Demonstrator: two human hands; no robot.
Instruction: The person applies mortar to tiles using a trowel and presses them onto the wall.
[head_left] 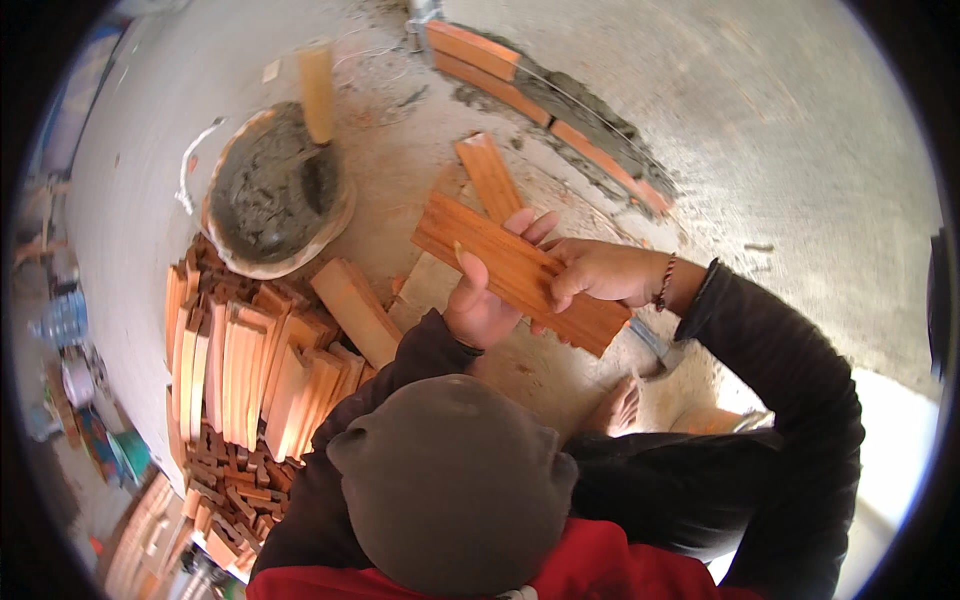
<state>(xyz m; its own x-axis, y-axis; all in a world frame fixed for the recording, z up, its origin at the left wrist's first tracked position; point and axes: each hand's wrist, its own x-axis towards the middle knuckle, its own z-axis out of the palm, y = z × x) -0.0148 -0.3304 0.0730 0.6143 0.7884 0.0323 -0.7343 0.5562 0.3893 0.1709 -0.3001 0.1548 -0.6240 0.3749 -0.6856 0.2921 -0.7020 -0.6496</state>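
Both my hands hold a flat orange clay brick (490,257), slanted over the floor. My left hand (482,305) grips its near-left side, thumb raised along the edge and palm partly under it. My right hand (605,272) is closed on the right part, its thumb pressed on the upper face. Under the brick's far end, another long brick (488,170) lies on the floor. Close to the held brick's right end is a tool with a grey metal head (655,348), partly hidden.
A round tub (213,215) of wet grey mortar stands at left, a wooden handle (316,90) rising from it. Stacked bricks (240,370) fill the near left, with a loose brick (357,310) beside them. Farther off runs a low brick course (600,160) with mortar and a taut string.
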